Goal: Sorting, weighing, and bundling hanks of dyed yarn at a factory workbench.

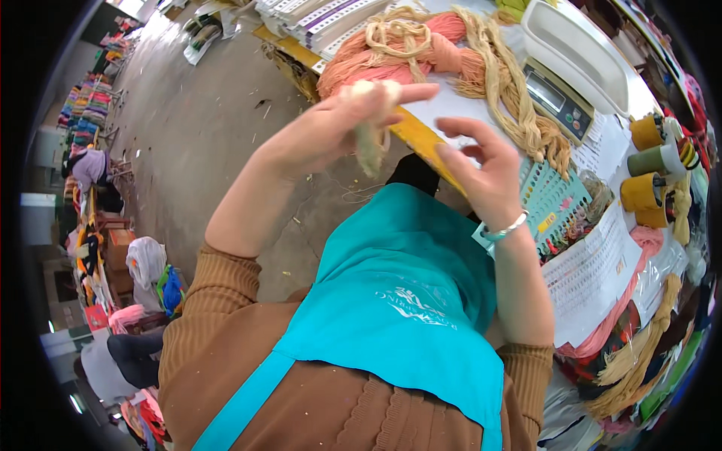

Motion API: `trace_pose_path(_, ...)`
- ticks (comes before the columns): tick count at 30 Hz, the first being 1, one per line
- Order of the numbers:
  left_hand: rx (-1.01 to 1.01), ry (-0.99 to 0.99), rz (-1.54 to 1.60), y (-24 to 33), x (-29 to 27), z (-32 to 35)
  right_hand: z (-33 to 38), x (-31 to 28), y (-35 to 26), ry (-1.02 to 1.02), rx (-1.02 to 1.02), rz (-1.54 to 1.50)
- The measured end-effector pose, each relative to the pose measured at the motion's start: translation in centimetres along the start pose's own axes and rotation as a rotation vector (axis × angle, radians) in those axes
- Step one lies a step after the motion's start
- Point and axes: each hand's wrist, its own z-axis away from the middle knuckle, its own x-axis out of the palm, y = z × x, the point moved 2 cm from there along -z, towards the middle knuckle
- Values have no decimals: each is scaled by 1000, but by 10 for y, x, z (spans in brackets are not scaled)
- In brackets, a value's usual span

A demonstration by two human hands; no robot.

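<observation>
My left hand (316, 131) is raised in front of the table edge, its index finger pointing right. A small bundle of cream and pale green thread (368, 150) is looped over its fingers and hangs below them, blurred by motion. My right hand (485, 169), with a bracelet on the wrist, is held a short way to the right. Its fingers are bent and apart, and I see nothing between them. Coral skeins (353, 64) and cream skeins (492, 64) of thread lie on the table just beyond both hands.
The table's yellow edge (425, 143) runs under my hands. A scale (556, 98), white plastic tray (575, 49), teal thread sample cards (553, 199), printed sheets (594, 259) and thread spools (647, 165) occupy the table. Stacked white cards (331, 26) stand at the back. Another person (90, 165) sits far left.
</observation>
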Motion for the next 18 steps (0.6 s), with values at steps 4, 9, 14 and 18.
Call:
trace_pose_path(4, -8, 34, -270, -5, 17, -8, -8, 44, -15, -136, 143, -518)
trace_pose_path(9, 158, 36, -647, -24, 0, -2, 0, 61, 7, -184, 237, -691)
trace_pose_path(14, -186, -61, 30, -47, -11, 11, -3, 61, 16, 35, 270, -1083)
trace_pose_path(18, -161, 30, 250, -58, -3, 7, -6, 69, 23, 21, 304, -955)
